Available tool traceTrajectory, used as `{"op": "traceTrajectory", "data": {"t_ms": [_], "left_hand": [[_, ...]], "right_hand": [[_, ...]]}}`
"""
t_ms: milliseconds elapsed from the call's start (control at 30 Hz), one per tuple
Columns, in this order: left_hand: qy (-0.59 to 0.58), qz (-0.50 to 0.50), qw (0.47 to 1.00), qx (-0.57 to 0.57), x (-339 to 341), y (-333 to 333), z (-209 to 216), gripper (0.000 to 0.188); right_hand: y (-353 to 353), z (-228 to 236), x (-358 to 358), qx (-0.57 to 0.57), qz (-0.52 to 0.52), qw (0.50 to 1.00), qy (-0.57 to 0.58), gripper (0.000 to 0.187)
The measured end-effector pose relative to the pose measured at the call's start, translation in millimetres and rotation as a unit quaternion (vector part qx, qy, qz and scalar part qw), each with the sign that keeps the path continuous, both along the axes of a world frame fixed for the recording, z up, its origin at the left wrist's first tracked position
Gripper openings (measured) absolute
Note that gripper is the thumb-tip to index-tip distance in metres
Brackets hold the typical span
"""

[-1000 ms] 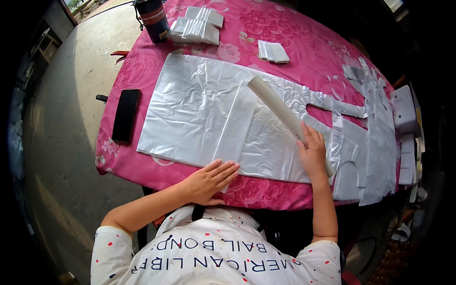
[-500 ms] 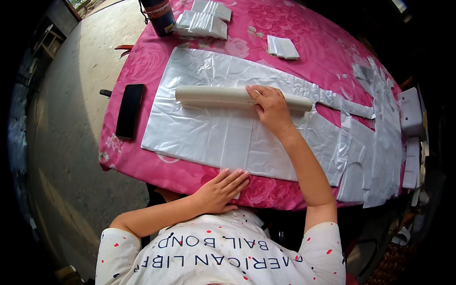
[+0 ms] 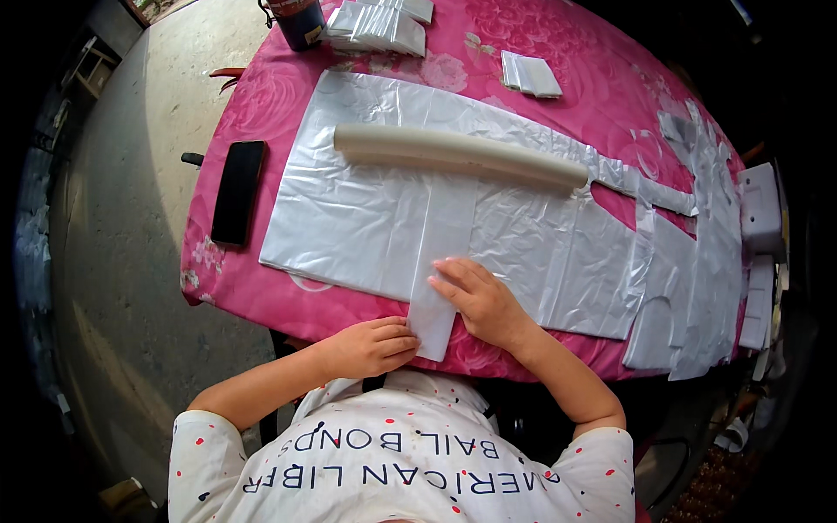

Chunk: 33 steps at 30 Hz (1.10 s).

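A narrow folded strip of whitish plastic film (image 3: 432,327) runs from under a pale pipe (image 3: 462,155) toward me, past the near edge of a stack of flat plastic bags (image 3: 349,218). My left hand (image 3: 377,347) is curled at the strip's left edge by its near end, fingers closed on it; the thumb is mostly hidden. On the strip's right side rests my right hand (image 3: 479,301), fingers stretched out and fingertips on the film. The pipe lies crosswise on the far part of the bags, touched by neither hand.
A black phone (image 3: 238,193) lies left of the bags on the pink flowered tablecloth (image 3: 235,288). Folded bundles (image 3: 379,30) and a dark cup (image 3: 299,22) stand far left; a smaller bundle (image 3: 530,75) lies far right. Crumpled bags (image 3: 697,270) cover the right edge.
My right hand has let go of the pipe and come down to the strip. My left hand has curled from flat to closed at the strip's edge. The pipe now lies slightly farther away.
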<state>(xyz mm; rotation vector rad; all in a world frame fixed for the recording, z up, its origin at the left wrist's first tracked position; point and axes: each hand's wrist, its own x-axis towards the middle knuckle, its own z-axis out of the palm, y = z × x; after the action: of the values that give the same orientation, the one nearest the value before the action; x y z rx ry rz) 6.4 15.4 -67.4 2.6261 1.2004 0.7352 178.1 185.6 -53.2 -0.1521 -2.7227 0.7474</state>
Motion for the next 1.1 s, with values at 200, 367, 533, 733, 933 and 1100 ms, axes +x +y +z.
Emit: {"op": "traceTrajectory", "data": {"t_ms": [200, 367, 533, 733, 933, 1100], "left_hand": [[-0.286, 0.090, 0.951, -0.081, 10, 6, 20, 0.020], [-0.296, 0.091, 0.945, -0.102, -10, 35, 36, 0.060], [-0.026, 0.125, 0.982, -0.139, -17, 48, 21, 0.087], [-0.115, 0.202, 0.957, -0.174, -11, 51, 13, 0.062], [-0.339, 0.334, 0.861, -0.182, -1, 63, 17, 0.058], [-0.036, 0.288, 0.947, -0.136, 17, 63, 18, 0.077]], "right_hand": [[-1, 11, 0, -0.056, -0.026, 0.998, 0.002, 0.041], [-4, -1, -3, -0.072, -0.086, 0.993, 0.044, 0.032], [-6, 2, -2, -0.054, -0.113, 0.990, 0.058, 0.027], [1, 3, 3, -0.083, -0.141, 0.985, 0.064, 0.021], [16, 20, -18, -0.339, -0.336, 0.867, -0.147, 0.019], [35, 24, -29, -0.451, -0.321, 0.812, -0.186, 0.020]]}}
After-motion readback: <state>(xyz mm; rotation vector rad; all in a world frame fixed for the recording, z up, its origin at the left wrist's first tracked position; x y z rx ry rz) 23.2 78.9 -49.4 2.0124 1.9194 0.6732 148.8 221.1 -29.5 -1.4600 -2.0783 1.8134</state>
